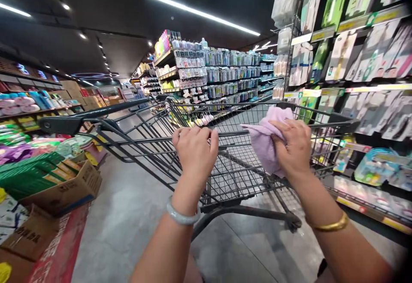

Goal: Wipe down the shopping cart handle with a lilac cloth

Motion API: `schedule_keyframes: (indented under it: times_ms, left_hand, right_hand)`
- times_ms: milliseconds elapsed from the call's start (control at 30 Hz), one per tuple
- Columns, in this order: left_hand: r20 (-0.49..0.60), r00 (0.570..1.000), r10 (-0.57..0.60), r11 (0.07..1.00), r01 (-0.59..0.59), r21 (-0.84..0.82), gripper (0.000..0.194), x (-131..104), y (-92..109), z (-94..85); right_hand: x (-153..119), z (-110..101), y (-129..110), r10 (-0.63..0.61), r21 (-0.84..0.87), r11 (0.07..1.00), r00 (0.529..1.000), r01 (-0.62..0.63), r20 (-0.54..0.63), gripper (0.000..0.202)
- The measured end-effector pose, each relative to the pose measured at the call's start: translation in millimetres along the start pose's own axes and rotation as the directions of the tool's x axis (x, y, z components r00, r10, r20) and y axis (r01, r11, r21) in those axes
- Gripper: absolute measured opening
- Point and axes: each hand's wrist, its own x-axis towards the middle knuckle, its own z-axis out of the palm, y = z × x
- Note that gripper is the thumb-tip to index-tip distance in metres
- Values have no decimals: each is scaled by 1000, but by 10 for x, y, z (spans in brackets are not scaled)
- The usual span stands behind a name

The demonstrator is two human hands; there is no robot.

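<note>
From where I stand, the price tags on the shelf (357,148) are too blurred to read; pale lettering on the red strip (61,246) and dark print on the cardboard box (79,184) won't resolve either. The right hand (294,148) has its fingers clamped on a lilac cloth (265,143), which bunches beneath them, spills out past the thumb and covers part of the cart's (234,180) rail (233,134). The left hand (195,152) has its fingers curled over that rail, tips hidden.
</note>
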Motion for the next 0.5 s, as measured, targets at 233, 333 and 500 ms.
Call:
schedule_keyframes:
  times_ms: [233, 333, 500]
  left_hand:
    - [-148, 989, -8, 997, 20, 78, 49, 11, -77, 144]
    - [-161, 987, 1, 996, 13, 86, 48, 9, -83, 174]
    - [-253, 967, -35, 999, 30, -26, 40, 20, 64, 265]
  right_hand:
    - [-44, 5, 21, -146, -36, 988, 983, 151, 113, 37]
    - [-15, -129, 634, -9, -128, 992, 1000, 10, 10, 42]
    - [-26, -136, 755, 145, -47, 986, 969, -157, -198, 48]
